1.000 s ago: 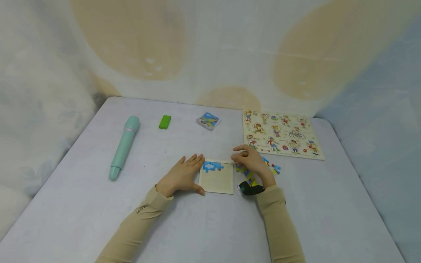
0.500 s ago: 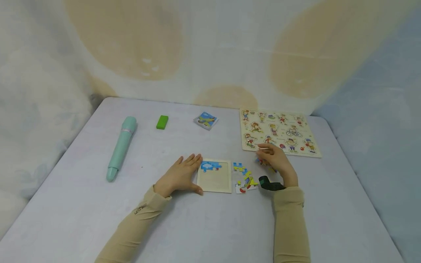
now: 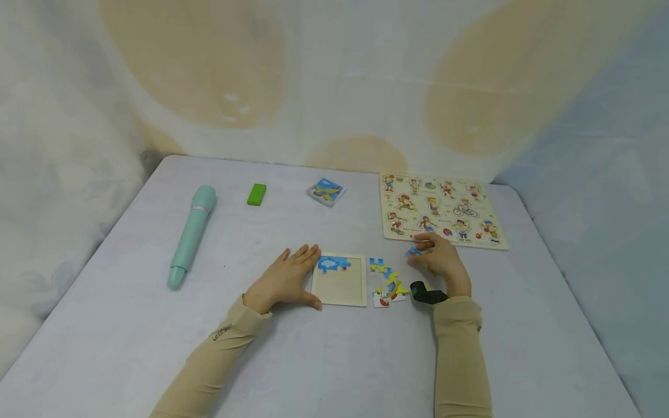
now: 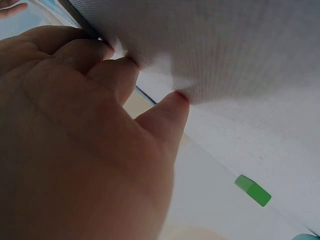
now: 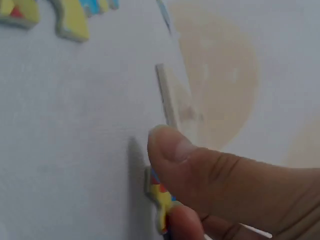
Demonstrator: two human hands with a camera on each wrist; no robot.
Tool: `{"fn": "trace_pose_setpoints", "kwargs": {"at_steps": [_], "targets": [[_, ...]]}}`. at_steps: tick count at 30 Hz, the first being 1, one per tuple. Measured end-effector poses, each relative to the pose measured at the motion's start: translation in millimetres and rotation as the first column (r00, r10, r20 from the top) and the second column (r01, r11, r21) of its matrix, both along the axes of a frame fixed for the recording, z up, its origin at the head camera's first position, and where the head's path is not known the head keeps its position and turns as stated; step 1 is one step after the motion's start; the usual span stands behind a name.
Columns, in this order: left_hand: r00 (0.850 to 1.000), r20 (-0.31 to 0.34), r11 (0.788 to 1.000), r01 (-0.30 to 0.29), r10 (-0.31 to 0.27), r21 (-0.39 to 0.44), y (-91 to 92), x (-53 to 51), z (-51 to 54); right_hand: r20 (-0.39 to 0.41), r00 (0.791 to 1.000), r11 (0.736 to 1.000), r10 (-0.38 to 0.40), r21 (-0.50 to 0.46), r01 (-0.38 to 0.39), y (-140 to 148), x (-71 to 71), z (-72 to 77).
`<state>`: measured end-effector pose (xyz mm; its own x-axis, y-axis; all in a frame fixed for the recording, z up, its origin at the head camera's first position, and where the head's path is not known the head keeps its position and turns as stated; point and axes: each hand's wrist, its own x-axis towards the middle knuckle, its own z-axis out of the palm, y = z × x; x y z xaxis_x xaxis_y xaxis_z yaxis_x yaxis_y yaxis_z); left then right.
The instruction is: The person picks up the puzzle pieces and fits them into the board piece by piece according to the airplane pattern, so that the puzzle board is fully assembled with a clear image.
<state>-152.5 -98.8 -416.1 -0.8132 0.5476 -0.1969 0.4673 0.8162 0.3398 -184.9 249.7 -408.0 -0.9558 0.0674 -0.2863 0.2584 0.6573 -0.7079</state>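
The puzzle tray lies near the middle of the counter, with joined blue pieces along its far side, starting at its far left corner; the rest of its floor is bare. The left hand rests on the counter along the tray's left edge, fingers spread and thumb set apart, its grip released.

The right hand, with a black band at the wrist, is to the right of the tray, just short of the picture board. Its grip is pinching a puzzle piece in yellow, red and blue between thumb and finger. Loose pieces lie between the tray and this hand, the red-and-white one nearest the person.

The picture board sits by the counter's far right corner. A small picture card and a green block lie near the far edge, and a pale teal stick lies slanted near the left edge.
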Motion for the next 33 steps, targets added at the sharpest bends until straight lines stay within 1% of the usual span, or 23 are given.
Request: {"fn": "trace_pose_setpoints", "kwargs": {"at_steps": [1, 6, 11, 15, 17, 19, 22, 26, 30, 33], "targets": [[1.0, -0.002, 1.0, 0.0, 0.0, -0.001, -0.1, 0.0, -0.3, 0.001, 1.0, 1.0, 0.018, 0.014, -0.018, -0.3, 0.3, -0.4], [1.0, -0.001, 1.0, 0.0, 0.0, -0.003, -0.1, -0.1, -0.7, -0.025, 0.998, 0.995, 0.06, 0.075, -0.058, -0.8, 1.1, -2.8], [1.0, 0.004, 1.0, 0.001, -0.001, -0.009, 0.2, -0.4, -1.0, -0.015, 0.995, 0.989, 0.1, 0.114, -0.098, 0.6, 1.1, -3.0], [1.0, -0.002, 1.0, -0.002, 0.002, -0.009, 0.2, -0.9, -0.9, -0.024, 0.995, 0.985, 0.095, 0.148, -0.09, 3.4, 0.2, -3.4], [1.0, 0.002, 1.0, -0.003, 0.003, -0.008, 0.2, -0.9, -0.2, -0.037, 0.995, 0.986, 0.091, 0.147, -0.085, 5.6, -0.2, -3.9], [1.0, 0.002, 1.0, -0.002, 0.002, -0.003, -0.1, -0.8, 0.0, -0.051, 0.995, 0.989, 0.081, 0.125, -0.074, 6.8, -0.2, -4.5], [1.0, -0.003, 1.0, 0.001, -0.001, -0.007, -0.5, -0.6, -0.3, -0.071, 0.995, 0.996, 0.074, 0.059, -0.07, 6.9, -0.5, -4.6], [1.0, -0.006, 1.0, 0.001, -0.001, -0.012, -0.7, -1.0, -1.0, -0.072, 0.997, 0.999, 0.04, -0.019, -0.042, 3.6, -0.8, -2.0], [1.0, -0.006, 1.0, 0.002, -0.003, -0.011, -0.4, -1.5, -2.3, -0.053, 0.999, 0.996, 0.001, -0.085, -0.005, -0.3, -0.9, 0.8], [1.0, -0.004, 1.0, 0.002, -0.002, -0.009, -0.1, -1.6, -2.8, -0.047, 0.999, 0.989, 0.003, -0.15, -0.01, -1.7, -1.5, 1.1]]}}
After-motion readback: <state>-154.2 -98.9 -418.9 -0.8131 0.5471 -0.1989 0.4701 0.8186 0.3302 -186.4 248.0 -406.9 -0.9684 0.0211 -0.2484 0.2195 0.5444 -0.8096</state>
